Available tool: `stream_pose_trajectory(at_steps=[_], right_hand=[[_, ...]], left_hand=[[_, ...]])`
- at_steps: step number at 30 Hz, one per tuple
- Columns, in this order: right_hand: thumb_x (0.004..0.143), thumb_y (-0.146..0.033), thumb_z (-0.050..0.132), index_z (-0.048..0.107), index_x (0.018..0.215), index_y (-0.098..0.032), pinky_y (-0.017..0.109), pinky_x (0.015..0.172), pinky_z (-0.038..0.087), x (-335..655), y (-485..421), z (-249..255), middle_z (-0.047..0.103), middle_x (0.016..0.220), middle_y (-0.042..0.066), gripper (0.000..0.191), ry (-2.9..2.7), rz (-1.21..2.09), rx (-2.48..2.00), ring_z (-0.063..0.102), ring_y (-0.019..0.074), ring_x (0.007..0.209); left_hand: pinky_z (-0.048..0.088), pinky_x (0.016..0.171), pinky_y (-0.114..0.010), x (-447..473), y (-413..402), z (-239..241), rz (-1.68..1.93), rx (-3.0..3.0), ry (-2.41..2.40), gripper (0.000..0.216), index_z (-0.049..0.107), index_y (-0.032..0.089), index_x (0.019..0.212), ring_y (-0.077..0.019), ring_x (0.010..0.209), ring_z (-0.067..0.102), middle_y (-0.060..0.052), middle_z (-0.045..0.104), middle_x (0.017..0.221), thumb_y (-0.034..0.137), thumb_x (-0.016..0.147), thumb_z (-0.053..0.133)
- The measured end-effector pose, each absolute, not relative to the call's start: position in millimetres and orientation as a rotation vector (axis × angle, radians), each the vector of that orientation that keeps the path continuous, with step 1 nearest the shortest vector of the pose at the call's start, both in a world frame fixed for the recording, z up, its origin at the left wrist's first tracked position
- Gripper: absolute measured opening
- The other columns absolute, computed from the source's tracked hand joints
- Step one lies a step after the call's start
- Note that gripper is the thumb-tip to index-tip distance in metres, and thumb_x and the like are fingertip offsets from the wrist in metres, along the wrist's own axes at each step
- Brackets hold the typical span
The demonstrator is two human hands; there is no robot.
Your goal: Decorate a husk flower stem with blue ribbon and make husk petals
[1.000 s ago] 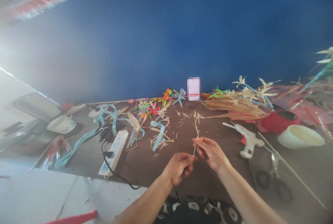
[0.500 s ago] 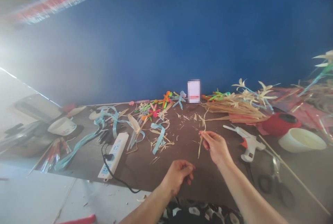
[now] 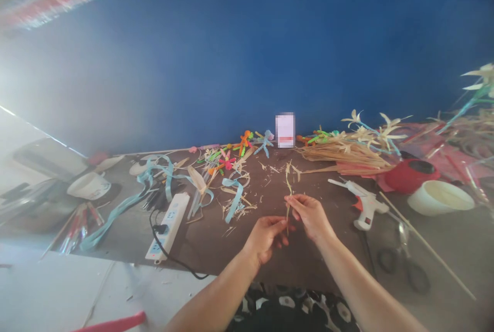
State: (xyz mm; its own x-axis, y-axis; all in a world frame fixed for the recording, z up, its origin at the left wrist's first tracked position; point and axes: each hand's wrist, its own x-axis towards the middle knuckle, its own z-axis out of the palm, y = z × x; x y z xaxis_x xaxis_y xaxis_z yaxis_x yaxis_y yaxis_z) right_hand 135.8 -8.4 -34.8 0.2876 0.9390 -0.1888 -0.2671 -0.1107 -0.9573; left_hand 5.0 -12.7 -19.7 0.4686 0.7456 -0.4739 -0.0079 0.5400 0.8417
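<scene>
Upright between my hands is a thin, pale yellow-green straw strip (image 3: 288, 180), its upper end slightly bent. My right hand (image 3: 310, 214) pinches it near the middle between thumb and fingertips. Lower down, the thumb and fingers of my left hand (image 3: 266, 237) close on the strip's bottom part. Both hands are over the front of the dark brown table (image 3: 309, 267). To the right of my right hand lies a white glue gun (image 3: 368, 206) with a red-orange trigger. A pair of scissors with black handles (image 3: 417, 275) rests near it.
A white power strip (image 3: 170, 226) with a black cord, light blue ribbon (image 3: 116, 219) and a white bowl (image 3: 89, 188) are on the left. Straw bundles (image 3: 347, 158), a cream bowl (image 3: 440, 199) and a thin stick (image 3: 428, 247) lie right. Colourful pipe-cleaner figures (image 3: 245, 142) line the back.
My left hand has moved up and right and closed on the strip's lower end. My right hand has brought the strip slightly left and down towards it.
</scene>
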Motion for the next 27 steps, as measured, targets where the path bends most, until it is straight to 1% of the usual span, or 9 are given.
stream_pose_trajectory(at_steps=[3,7,12,17,19,22,24,26,27], right_hand=[[0.063,-0.043,0.063,0.059,0.062,-0.015,0.021,0.036,0.017,136,-8,-35,0.041,0.036,-0.007,0.028,-0.716,1.162,-1.266,0.028,0.0047,0.032],[0.063,-0.04,0.063,0.059,0.063,-0.015,0.02,0.035,0.015,137,-6,-35,0.042,0.038,-0.008,0.025,-0.674,1.18,-1.249,0.028,0.0039,0.033],[0.065,-0.036,0.064,0.058,0.061,-0.015,0.02,0.034,0.014,134,-4,-37,0.043,0.044,-0.007,0.023,-0.651,1.223,-1.199,0.027,0.0028,0.034],[0.065,-0.034,0.064,0.059,0.065,-0.014,0.019,0.034,0.017,136,-5,-37,0.048,0.052,-0.004,0.021,-0.623,1.34,-1.094,0.028,0.0024,0.036],[0.065,-0.034,0.064,0.06,0.067,-0.014,0.019,0.035,0.017,139,-6,-36,0.05,0.055,-0.003,0.021,-0.626,1.419,-1.044,0.029,0.0022,0.036],[0.065,-0.034,0.064,0.06,0.063,-0.013,0.02,0.035,0.018,142,-8,-33,0.051,0.054,-0.003,0.021,-0.676,1.43,-1.048,0.029,0.0024,0.036],[0.064,-0.034,0.065,0.06,0.059,-0.014,0.02,0.035,0.018,141,-11,-33,0.047,0.047,-0.005,0.022,-0.713,1.388,-1.084,0.028,0.0029,0.036],[0.064,-0.034,0.065,0.06,0.058,-0.014,0.019,0.035,0.021,138,-13,-33,0.041,0.04,-0.007,0.021,-0.714,1.375,-1.103,0.027,0.0035,0.036],[0.064,-0.034,0.065,0.06,0.059,-0.015,0.019,0.035,0.023,136,-14,-33,0.04,0.04,-0.008,0.021,-0.699,1.381,-1.102,0.027,0.0037,0.036]], left_hand=[[0.026,0.036,-0.017,5,-15,-25,0.532,0.867,0.946,0.035,0.059,0.01,0.084,-0.0061,0.04,0.049,-0.005,0.063,0.069,0.034,0.059,0.064],[0.025,0.035,-0.017,2,-16,-29,0.5,0.853,0.944,0.034,0.057,0.01,0.084,-0.0066,0.04,0.05,-0.007,0.064,0.071,0.034,0.061,0.062],[0.025,0.034,-0.017,0,-16,-30,0.453,0.849,0.939,0.029,0.055,0.011,0.075,-0.0062,0.037,0.049,-0.005,0.064,0.066,0.034,0.06,0.064],[0.029,0.037,-0.017,-3,-20,-30,0.483,0.947,0.927,0.027,0.054,0.011,0.069,-0.0078,0.038,0.051,-0.003,0.063,0.059,0.034,0.06,0.064],[0.029,0.036,-0.017,-4,-21,-29,0.469,0.958,0.942,0.028,0.055,0.011,0.071,-0.0082,0.039,0.052,-0.004,0.064,0.062,0.035,0.059,0.065],[0.026,0.035,-0.017,-6,-17,-24,0.433,0.959,0.934,0.033,0.058,0.01,0.08,-0.0063,0.037,0.05,-0.008,0.066,0.077,0.035,0.059,0.065],[0.025,0.034,-0.017,-6,-12,-19,0.445,0.927,0.899,0.036,0.059,0.01,0.087,-0.0042,0.035,0.047,-0.01,0.066,0.084,0.038,0.064,0.061],[0.024,0.034,-0.016,-4,-7,-16,0.488,0.867,0.86,0.036,0.06,0.009,0.088,-0.0034,0.036,0.046,-0.011,0.065,0.084,0.039,0.068,0.057],[0.025,0.034,-0.016,-3,-5,-15,0.51,0.833,0.845,0.034,0.061,0.009,0.087,-0.0034,0.037,0.047,-0.011,0.065,0.083,0.038,0.069,0.056]])
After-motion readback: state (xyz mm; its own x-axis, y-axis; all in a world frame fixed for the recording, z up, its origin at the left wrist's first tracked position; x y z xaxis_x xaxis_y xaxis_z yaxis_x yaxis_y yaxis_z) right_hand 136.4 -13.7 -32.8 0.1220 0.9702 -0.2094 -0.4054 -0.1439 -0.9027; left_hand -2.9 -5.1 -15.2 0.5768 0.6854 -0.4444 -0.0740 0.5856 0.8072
